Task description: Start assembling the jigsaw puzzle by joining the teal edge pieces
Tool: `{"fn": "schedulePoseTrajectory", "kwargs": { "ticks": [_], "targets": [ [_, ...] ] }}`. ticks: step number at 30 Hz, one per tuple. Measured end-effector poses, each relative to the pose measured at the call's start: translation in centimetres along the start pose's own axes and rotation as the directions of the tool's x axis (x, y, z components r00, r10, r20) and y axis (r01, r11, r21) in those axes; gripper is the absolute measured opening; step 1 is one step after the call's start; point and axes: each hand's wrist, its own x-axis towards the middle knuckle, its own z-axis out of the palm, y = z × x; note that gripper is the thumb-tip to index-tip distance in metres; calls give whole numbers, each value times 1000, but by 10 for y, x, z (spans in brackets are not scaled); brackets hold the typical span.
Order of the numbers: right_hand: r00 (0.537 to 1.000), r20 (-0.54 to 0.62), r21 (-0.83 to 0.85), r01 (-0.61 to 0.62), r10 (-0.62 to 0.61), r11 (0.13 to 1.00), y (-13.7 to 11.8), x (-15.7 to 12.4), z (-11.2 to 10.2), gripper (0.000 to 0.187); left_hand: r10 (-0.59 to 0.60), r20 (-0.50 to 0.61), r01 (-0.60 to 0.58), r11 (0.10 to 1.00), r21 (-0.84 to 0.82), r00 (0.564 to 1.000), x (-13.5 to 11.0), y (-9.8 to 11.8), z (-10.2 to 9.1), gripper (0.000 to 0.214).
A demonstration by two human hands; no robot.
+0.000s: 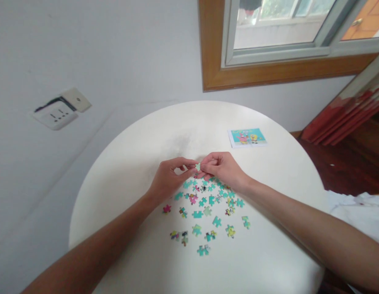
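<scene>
Just beyond the scattered pieces, my two hands meet over the table. A pale green jigsaw piece (198, 166) is pinched between the fingertips of my left hand (174, 173) and my right hand (220, 167). Both hands are closed on it from opposite sides. Below and between my forearms lie several loose jigsaw pieces (197, 214), mostly turquoise, some pink, yellow or patterned. A few of them are partly hidden under my right hand. One magenta piece (166, 209) lies near my left wrist.
A round white table (116, 175) stands against the wall. On its far right lies a picture card (247, 138) with two cartoon figures on turquoise. A power socket (56, 114) is on the wall at left. A wood-framed window (214, 77) and a red curtain (345, 114) are at right.
</scene>
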Motion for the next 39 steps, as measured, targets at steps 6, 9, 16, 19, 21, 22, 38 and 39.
{"fn": "schedulePoseTrajectory", "kwargs": {
  "ticks": [6, 9, 16, 19, 21, 22, 38, 39],
  "targets": [
    [999, -15, -92, 28, -29, 995, -2, 1, 0, 8, 16, -15, -17, 1000, -16, 1000, -2, -3, 2, 19],
    [1000, -22, -51, -1, 0, 999, -5, 0, 1, 8, 27, -47, -28, 1000, -12, 999, -2, -4, 3, 14],
    [996, -42, 121, -77, 83, 990, -4, -1, 3, 15, 87, -77, -83, 995, 50, 993, -1, 2, 1, 11],
    [993, -9, 177, -117, 120, 977, -2, 0, 2, 14, 100, -80, -94, 993, 66, 992, -1, 2, 1, 11],
    [990, 15, 203, -143, 143, 969, -2, 0, 1, 11, 95, -80, -89, 993, 78, 992, -2, 1, 1, 11],
    [988, 26, 213, -152, 149, 965, -2, 1, 1, 10, 91, -80, -85, 993, 79, 993, -2, 1, 1, 11],
    [985, 46, 200, -173, 167, 965, -4, 0, 1, 16, 95, -93, -91, 995, 47, 991, -2, 1, 1, 13],
    [986, 44, 193, -169, 164, 967, -4, 0, 1, 16, 96, -91, -92, 995, 46, 991, -2, 1, 1, 13]
  ]
}}
